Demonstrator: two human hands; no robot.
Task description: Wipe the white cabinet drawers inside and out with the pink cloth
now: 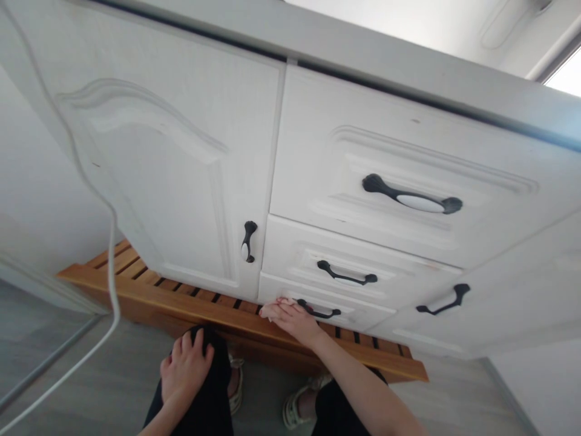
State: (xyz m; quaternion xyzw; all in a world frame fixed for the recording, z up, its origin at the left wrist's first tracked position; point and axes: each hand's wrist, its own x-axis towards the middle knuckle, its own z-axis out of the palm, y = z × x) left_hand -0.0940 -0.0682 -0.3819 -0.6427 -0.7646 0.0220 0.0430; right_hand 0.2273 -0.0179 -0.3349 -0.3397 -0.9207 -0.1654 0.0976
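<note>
My right hand (293, 319) is at the lower left of the bottom drawer (358, 318), just left of its black handle. Its fingers wrap over a crumpled pale pink cloth (271, 307), which rests against the drawer front above the wooden slats. My left hand (186, 365) lies on my left knee, fingers spread and holding nothing. Above the bottom drawer are a middle drawer (295, 251) and a larger top drawer (313, 163), each with a black and white handle.
A slatted wooden bench (172, 306) runs under the white cabinet. A cabinet door (172, 194) is at the left, with a white cable (112, 266) hanging beside it. Another black handle (445, 301) is at the right. My feet are on the grey floor (258, 393).
</note>
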